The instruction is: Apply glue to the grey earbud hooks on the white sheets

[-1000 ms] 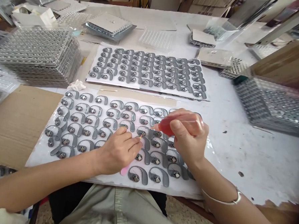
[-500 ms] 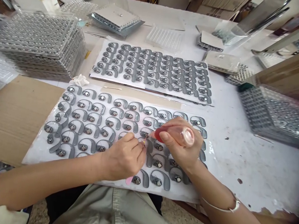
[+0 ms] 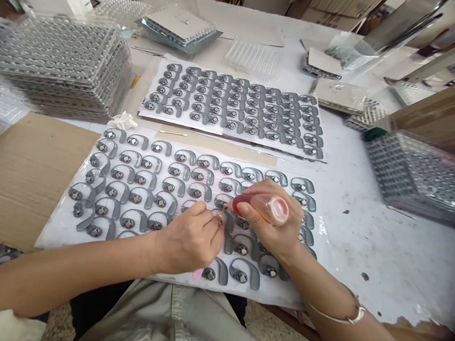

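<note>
Pinching a thin swab [image 3: 220,217] in our left grip [image 3: 189,237], we bring its tip to a grey hook-shaped piece [image 3: 221,204] in the lower rows of the white sheet [image 3: 176,278]. Our right grip [image 3: 275,234] clenches a red-tinted squeeze bottle [image 3: 261,208], its nozzle tilted down beside that same piece, so both hands work close together at one spot. The pieces lie in spaced rows, which seems to keep each reachable without knocking its neighbours. A second filled sheet [image 3: 176,123] and stacked clear trays [image 3: 57,65] sit farther up the counter [image 3: 405,271].
</note>
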A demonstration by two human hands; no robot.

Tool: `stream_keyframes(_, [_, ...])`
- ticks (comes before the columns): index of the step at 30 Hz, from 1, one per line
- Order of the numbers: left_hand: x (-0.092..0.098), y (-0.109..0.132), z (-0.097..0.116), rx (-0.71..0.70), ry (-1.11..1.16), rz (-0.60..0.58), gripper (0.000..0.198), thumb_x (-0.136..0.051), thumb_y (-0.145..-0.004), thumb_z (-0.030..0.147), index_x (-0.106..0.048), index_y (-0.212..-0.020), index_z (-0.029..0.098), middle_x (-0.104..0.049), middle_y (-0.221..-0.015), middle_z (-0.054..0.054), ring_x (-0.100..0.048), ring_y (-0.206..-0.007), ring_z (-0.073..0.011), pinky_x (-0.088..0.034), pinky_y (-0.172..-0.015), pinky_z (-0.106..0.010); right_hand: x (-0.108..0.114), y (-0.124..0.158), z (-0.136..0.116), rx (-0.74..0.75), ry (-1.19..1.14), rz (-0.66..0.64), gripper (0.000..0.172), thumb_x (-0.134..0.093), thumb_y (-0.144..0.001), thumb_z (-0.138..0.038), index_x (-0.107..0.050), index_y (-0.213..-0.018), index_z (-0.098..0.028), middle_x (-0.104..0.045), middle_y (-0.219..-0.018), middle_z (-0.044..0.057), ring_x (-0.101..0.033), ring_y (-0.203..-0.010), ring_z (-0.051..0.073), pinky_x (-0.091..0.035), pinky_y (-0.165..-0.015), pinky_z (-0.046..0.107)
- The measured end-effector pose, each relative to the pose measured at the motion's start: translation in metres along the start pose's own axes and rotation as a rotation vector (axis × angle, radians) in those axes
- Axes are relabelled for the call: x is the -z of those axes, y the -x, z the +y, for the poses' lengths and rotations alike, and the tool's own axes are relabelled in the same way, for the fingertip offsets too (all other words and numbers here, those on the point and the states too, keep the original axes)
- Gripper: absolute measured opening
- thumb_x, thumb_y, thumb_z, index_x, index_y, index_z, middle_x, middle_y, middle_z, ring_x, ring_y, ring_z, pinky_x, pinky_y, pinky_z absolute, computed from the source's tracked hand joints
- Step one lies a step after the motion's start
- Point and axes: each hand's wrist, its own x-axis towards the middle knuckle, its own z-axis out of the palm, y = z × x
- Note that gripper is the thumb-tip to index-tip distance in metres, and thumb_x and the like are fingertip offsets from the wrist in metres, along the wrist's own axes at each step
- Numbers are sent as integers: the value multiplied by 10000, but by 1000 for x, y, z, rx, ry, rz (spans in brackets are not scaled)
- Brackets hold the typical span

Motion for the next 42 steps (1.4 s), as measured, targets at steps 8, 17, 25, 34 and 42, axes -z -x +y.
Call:
stream_keyframes(8, [0,2,0,1,-3,-16,154,-532,-852,26,-581,-728,104,-651,-678,-91,-530,-604,-167,-392,-602,-333,-1,0,0,58,39,15,170,-686,-792,-228,-580,-661,-212,-639,-699,10,-585,-608,153,-491,-556,307])
stream_keyframes(17, [1,1,0,-6,-29,-10,153,-538,-843,42,-593,-714,105,-653,-666,-90,-534,-602,-172,-414,-600,-335,-1,1,0,56,32,26,178,-682,-794,-217,-580,-649,-202,-633,-695,10,-575,-606,142,-484,-560,293])
stream_keyframes(25, [1,0,0,-2,-22,-4,134,-540,-838,41,-604,-732,93,-656,-667,-95,-538,-605,-173,-424,-611,-339,0,1,1,61,33,22,164,-687,-787,-202,-582,-661,-202,-634,-703,7,-576,-611,141,-487,-578,297])
stream_keyframes(34, [1,0,-1,5,-17,3,148,-534,-839,39,-607,-723,94,-662,-668,-92,-536,-598,-171,-426,-601,-331,0,2,3,78,3,36,162,-696,-778,-160,-569,-683,-197,-625,-705,3,-563,-615,133,-472,-581,289])
stream_keyframes(42, [2,-1,-1,8,-12,5,132,-543,-842,42,-610,-738,87,-655,-650,-86,-542,-597,-174,-419,-583,-326,0,2,3,90,11,32,150,-699,-771,-146,-574,-705,-197,-625,-712,7,-549,-620,130,-466,-571,281])
